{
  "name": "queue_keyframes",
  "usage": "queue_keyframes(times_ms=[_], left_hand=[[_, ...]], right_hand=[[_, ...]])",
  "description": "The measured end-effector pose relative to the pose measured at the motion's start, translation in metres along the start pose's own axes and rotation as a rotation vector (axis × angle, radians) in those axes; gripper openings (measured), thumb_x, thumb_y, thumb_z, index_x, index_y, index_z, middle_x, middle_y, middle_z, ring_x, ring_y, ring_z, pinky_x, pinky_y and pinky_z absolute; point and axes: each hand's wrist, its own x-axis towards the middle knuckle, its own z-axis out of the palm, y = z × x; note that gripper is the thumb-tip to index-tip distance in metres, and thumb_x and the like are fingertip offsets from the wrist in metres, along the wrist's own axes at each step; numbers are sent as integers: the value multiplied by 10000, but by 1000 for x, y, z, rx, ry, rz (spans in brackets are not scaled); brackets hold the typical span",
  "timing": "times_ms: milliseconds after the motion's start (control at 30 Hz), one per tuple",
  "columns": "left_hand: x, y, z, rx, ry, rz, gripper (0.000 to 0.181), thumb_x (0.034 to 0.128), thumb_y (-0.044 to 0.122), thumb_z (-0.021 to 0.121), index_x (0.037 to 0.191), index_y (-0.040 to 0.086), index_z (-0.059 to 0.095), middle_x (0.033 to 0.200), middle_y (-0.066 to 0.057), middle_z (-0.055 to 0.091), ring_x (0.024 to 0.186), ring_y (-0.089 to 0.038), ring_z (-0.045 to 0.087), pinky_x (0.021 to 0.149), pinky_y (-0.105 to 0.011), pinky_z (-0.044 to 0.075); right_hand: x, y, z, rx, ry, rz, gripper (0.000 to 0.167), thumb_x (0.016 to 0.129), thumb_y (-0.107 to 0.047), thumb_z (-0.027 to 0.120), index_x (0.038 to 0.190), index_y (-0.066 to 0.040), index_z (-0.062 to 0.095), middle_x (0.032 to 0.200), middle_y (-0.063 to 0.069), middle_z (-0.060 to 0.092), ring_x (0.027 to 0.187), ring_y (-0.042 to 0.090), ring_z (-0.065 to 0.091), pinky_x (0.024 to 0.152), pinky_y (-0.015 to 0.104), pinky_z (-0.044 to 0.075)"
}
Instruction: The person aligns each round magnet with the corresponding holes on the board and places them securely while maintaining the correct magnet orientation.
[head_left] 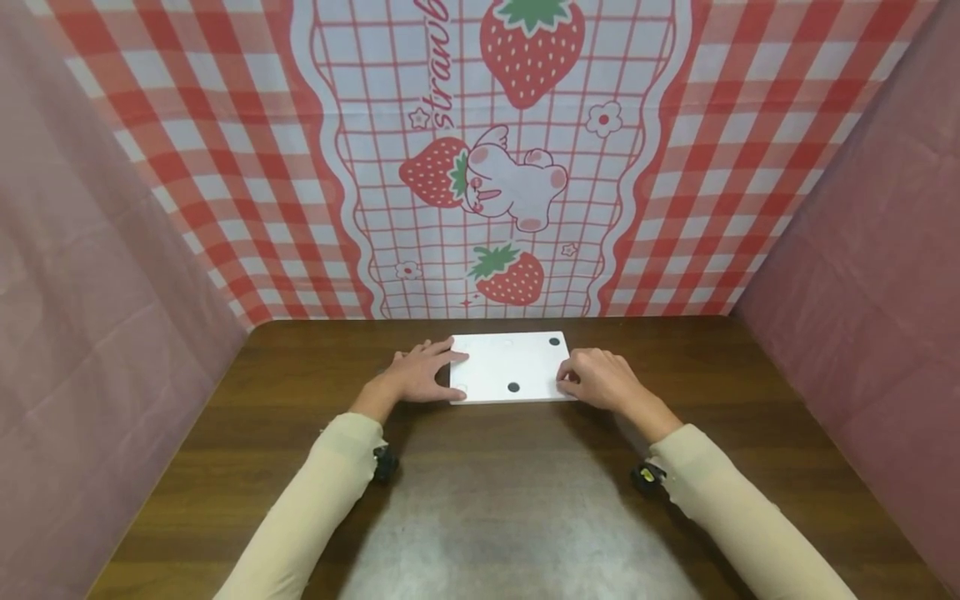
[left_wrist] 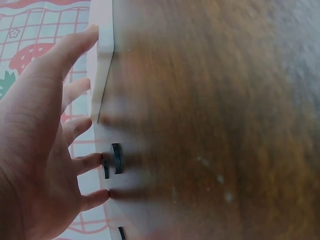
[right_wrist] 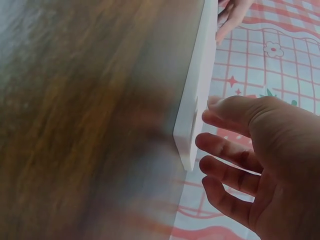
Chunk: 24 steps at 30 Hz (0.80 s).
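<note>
A flat white board (head_left: 498,367) lies near the back of the table. It has two black discs (head_left: 513,387) on its top and several shallow round recesses. My left hand (head_left: 422,372) is spread at the board's left end, its thumb and fingers reaching over the edge with straight fingers. Beside its ring and little fingers, several thin black pieces (left_wrist: 116,158) show in the left wrist view. At the right front corner is my right hand (head_left: 600,379), thumb and index fingertips close together over a recess (right_wrist: 195,114). Whether anything is between them is hidden.
The brown wooden table (head_left: 480,500) extends toward me from the board. Behind it hangs a red checked cloth (head_left: 480,167) with strawberries. Pink cloth walls (head_left: 862,250) stand on both sides.
</note>
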Motion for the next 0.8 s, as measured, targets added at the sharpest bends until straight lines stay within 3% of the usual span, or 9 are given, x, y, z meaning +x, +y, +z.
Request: queue_keyframes(times_ms=[400, 800], left_hand=[[2, 5, -2, 54, 9, -2, 855, 1001, 678, 712, 1731, 310, 461, 1912, -88, 225, 1764, -502, 191, 1330, -856, 209], [-4, 9, -5, 51, 81, 21, 831, 1004, 657, 715, 1714, 285, 495, 1878, -106, 320, 1746, -460, 288, 1327, -822, 273]], right_hand=[[2, -3, -6, -4, 44, 2, 130, 990, -280, 879, 1043, -163, 896, 933, 19, 780, 725, 121, 562, 579, 290, 444], [2, -6, -20, 16, 73, 5, 112, 1005, -261, 847, 1049, -175, 903, 1000, 37, 813, 745, 130, 617, 599, 334, 511]])
